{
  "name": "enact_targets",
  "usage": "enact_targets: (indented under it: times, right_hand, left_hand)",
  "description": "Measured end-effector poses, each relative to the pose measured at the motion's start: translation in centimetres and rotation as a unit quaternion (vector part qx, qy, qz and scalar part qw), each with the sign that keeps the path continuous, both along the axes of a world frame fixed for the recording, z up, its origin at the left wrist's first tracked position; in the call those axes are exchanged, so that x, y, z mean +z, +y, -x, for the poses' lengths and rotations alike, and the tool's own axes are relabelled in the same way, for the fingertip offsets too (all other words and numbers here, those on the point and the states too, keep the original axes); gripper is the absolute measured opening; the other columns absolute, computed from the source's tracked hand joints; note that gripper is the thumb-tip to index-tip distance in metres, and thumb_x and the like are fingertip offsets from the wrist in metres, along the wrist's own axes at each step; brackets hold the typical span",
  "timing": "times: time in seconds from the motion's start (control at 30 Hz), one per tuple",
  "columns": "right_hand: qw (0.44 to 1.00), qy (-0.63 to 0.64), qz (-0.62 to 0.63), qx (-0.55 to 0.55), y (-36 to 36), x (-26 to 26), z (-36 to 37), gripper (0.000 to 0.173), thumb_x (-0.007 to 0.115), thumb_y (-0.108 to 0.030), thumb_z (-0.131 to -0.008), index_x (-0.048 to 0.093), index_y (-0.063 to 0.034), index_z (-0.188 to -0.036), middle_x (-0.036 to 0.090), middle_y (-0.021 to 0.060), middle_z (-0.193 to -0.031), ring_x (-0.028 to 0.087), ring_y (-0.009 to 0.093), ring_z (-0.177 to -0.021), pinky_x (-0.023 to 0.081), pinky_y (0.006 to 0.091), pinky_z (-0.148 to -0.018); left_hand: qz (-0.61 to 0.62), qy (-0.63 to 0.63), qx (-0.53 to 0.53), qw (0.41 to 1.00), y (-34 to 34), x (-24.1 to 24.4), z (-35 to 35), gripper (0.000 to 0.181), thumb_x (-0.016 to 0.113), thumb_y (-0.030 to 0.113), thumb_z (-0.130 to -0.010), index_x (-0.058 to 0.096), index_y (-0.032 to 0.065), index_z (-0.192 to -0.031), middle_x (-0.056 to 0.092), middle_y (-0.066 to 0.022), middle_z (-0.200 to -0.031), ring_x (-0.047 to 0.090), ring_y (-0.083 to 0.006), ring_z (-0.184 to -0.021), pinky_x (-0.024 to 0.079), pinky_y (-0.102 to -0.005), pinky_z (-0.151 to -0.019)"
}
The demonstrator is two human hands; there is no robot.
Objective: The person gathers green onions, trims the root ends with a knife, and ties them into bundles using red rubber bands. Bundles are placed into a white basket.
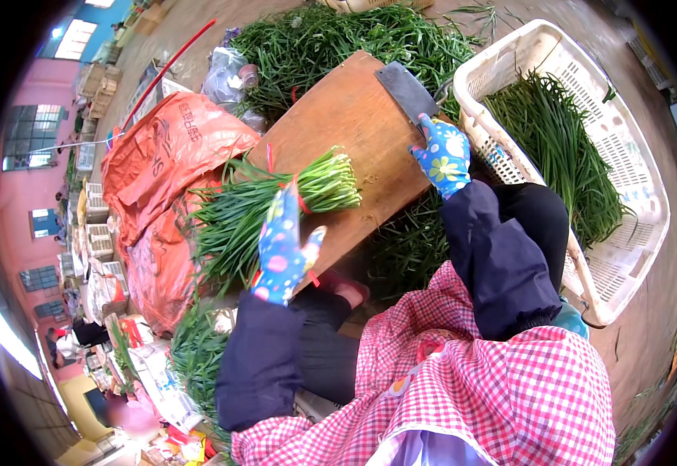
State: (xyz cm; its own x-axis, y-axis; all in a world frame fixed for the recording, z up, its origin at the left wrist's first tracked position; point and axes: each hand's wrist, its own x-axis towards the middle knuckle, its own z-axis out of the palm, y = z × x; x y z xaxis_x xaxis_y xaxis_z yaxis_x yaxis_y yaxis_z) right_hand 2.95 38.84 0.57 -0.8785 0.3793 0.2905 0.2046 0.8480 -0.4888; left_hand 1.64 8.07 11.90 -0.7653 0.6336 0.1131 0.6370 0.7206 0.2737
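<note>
A bundle of green garlic chives (327,180), bound with a red band, lies across a wooden board (344,116), its pale cut ends pointing right. My left hand (286,244), in a blue patterned glove, rests at the leafy part beside the band, fingers extended and thumb apart; whether it grips the leaves cannot be told. At the board's upper right edge my right hand (444,154), gloved alike, is closed round the handle of a cleaver (405,90), whose broad dark blade lies over the board. The glove hides most of the handle.
A white plastic crate (635,157) with loose chives (565,157) stands at the right. Heaped greens (344,35) lie beyond the board. Orange woven sacks (164,151) and a clear plastic bag (225,76) are at the left. More greens (196,349) lie by my left sleeve.
</note>
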Motion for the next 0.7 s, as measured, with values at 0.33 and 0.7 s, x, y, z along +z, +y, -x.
enact_targets:
  times: [0.33, 0.7]
  right_hand:
    - [0.997, -0.037, -0.068, 0.001, 1.4, -2.1, 2.2, 0.039, 0.067, -0.018, -0.075, 0.056, -0.0079, -0.111, 0.06, 0.0088, -0.084, 0.06, 0.028, -0.078, 0.047, 0.0398, -0.066]
    - [0.819, -0.078, 0.569, -0.023, -7.4, -0.7, -3.7, 0.055, 0.057, -0.012, -0.083, 0.041, -0.003, -0.135, 0.063, 0.0128, -0.108, 0.062, 0.021, -0.087, 0.048, 0.0311, -0.075]
  left_hand:
    - [0.327, 0.02, -0.065, 0.942, 5.2, -5.4, 6.1, 0.101, 0.07, 0.042, -0.073, 0.014, -0.0024, -0.145, 0.017, -0.0234, -0.15, 0.021, -0.0362, -0.138, 0.021, -0.0501, -0.109]
    - [0.386, -0.109, -0.047, 0.915, 9.2, -3.8, 10.4, 0.104, 0.078, 0.043, -0.062, 0.027, -0.0016, -0.141, 0.046, -0.0183, -0.132, 0.047, -0.0345, -0.115, 0.039, -0.0443, -0.094]
